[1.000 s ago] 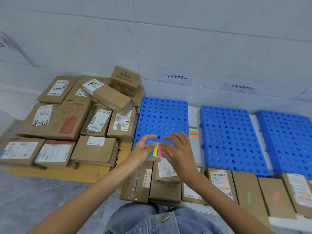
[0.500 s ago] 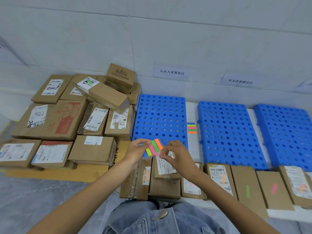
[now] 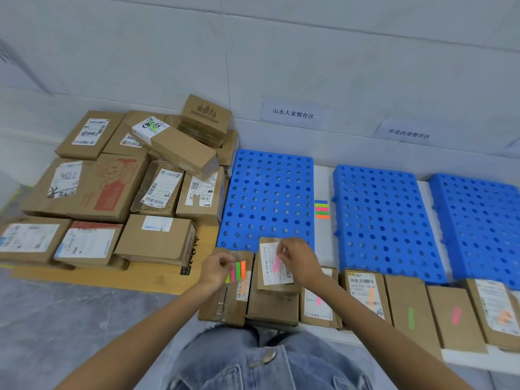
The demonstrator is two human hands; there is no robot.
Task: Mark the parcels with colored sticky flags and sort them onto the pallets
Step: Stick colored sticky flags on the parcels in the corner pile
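Note:
My left hand (image 3: 216,270) pinches a small pad of sticky flags (image 3: 237,271) in yellow, pink, green and orange, held over a brown parcel (image 3: 225,302). My right hand (image 3: 299,258) holds the top of a pink flag (image 3: 276,263), which lies against the white label of a small parcel (image 3: 277,267) stacked on another box. Behind it lies the left blue pallet (image 3: 267,192), with nothing on it. Two more blue pallets (image 3: 385,218) (image 3: 478,223) lie to the right.
A heap of unflagged parcels (image 3: 112,190) sits at the left on a wooden board. A second flag pad (image 3: 321,209) lies between the left and middle pallets. Flagged parcels (image 3: 410,311) line the front right. Paper signs (image 3: 292,114) hang on the wall.
My hands have come down from over the left pallet to the parcels. My right hand has pulled a pink flag off the pad and brought it onto the small parcel's label.

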